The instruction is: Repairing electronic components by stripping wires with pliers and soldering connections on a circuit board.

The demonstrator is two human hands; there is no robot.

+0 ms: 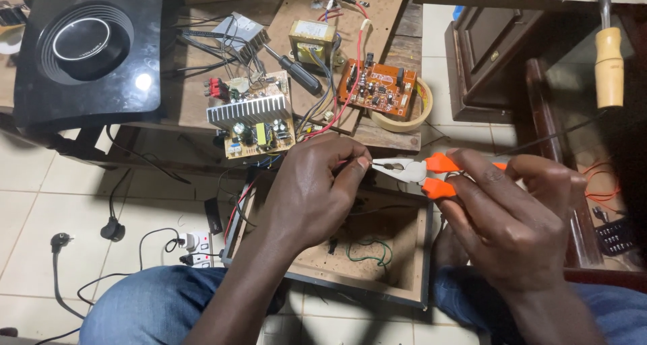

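My right hand (512, 217) grips orange-handled pliers (421, 173), whose metal jaws point left. My left hand (317, 190) pinches a thin red wire (342, 164) right at the plier jaws. The wire runs up toward a circuit board with a finned heat sink (251, 114) on the wooden bench. Below my hands sits an open wooden box (377, 251) with a green wire loop inside. My knees in blue jeans frame the box.
An orange circuit board (377, 87) lies on a tape roll (423, 116), beside a transformer (311, 40) and a black screwdriver (293, 69). A black speaker panel (87, 48) is at the far left. A wooden-handled tool (608, 65) hangs at the right. Plugs and a power strip (192, 242) lie on the tiled floor.
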